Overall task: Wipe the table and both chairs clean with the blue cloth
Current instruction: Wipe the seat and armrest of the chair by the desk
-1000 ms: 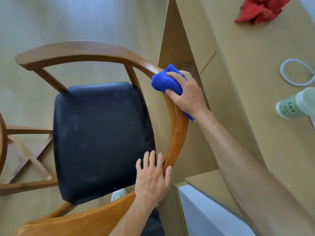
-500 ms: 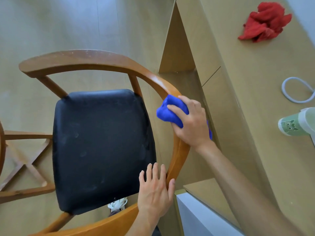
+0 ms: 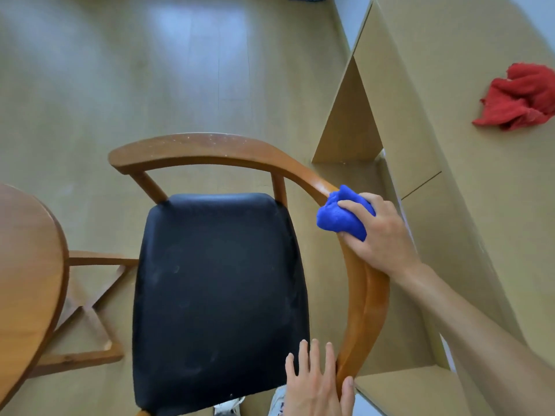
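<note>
While the right hand point(image 3: 381, 232) bunches the blue cloth point(image 3: 342, 216) into a wad, fingers curled over its top and thumb under it, the cloth is pressed onto the curved wooden rail point(image 3: 365, 295) of the chair point(image 3: 219, 295), on the side of the chair nearest the bench point(image 3: 480, 175). The left hand point(image 3: 315, 382) lies flat and spread at the rear right corner of the black seat point(image 3: 219, 295), fingers straight, thumb against the inner face of the same rail; it holds nothing and looks to be steadying the chair.

What the coming stroke turns on, as I judge it, is the rail's long axis. It runs as 1 continuous arc: from the left hand it rises away from the person, passes under the cloth, then bends toward the far left end above the seat. The cloth sits about midway along that arc, so unwiped-looking wood lies ahead of the right hand, where pale specks show on the far stretch. The right hand is the nearer one for that stretch; the left is well apart from it.

The cloth is a vivid blue, soft and crumpled, with part of it hidden under the palm. A red cloth point(image 3: 519, 97) lies on the bench, well apart, and a round wooden table point(image 3: 27, 280) edge shows at the left.
</note>
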`<state>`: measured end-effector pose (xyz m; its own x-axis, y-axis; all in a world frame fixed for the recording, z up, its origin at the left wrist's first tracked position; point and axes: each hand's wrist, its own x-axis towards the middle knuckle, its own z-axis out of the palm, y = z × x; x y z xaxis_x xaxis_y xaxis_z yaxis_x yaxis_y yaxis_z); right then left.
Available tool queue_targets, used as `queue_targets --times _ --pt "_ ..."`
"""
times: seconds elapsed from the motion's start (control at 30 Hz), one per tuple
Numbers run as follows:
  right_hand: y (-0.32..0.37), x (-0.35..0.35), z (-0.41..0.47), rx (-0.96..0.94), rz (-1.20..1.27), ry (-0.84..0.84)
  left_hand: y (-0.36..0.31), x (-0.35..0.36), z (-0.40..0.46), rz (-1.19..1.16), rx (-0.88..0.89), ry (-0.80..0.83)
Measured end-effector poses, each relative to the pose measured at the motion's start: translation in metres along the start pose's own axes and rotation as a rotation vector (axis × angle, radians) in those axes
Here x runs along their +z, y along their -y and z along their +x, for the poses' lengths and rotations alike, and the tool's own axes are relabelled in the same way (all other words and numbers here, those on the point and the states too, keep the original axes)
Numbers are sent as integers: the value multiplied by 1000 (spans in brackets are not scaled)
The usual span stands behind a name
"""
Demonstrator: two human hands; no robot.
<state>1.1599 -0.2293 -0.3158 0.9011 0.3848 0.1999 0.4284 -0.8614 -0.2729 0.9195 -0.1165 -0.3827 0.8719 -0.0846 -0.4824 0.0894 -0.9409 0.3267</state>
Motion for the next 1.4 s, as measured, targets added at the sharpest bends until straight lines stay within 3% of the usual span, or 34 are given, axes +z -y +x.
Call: queue_targets --times 0.13,0.27,0.3,0.37,0.43,0.5,0.57,0.7,0.83,0.9,1.0,1.07,1.17,1.27,1.4 --pt "2 5 23 -58 -107 84 5 20 7 -18 -25 -68" --pt "7 15 80 -82 -157 252 6 27 16 -117 -36 -23" --pt "11 21 92 -124 -205 267 10 28 19 -125 -27 -104" --pt "19 31 111 -195 -353 236 25 20 25 -152 3 -166" --pt "31 41 119 -98 -376 169 48 -11 40 -246 19 -130" --pt "40 54 121 18 -258 114 74 -64 69 -276 32 -116" --pt "48 66 122 36 -101 83 97 -119 104 -328 32 -276" --pt "50 83 136 -125 37 9 110 -202 183 -395 177 -614" --pt "50 87 143 -208 254 4 95 -246 251 -330 370 -705" --pt "48 78 141 -156 434 -16 82 -263 276 -299 446 -644" --pt "44 62 136 201 645 -151 69 -269 303 -253 461 -367" --pt "40 64 135 479 567 -250 70 -258 312 -61 398 -330" --pt "41 79 146 699 442 -136 76 -243 308 177 341 -399" --pt "49 90 155 687 385 -43 87 -244 306 164 362 -442" --pt "54 97 151 478 19 79 163 -271 302 66 233 -579"
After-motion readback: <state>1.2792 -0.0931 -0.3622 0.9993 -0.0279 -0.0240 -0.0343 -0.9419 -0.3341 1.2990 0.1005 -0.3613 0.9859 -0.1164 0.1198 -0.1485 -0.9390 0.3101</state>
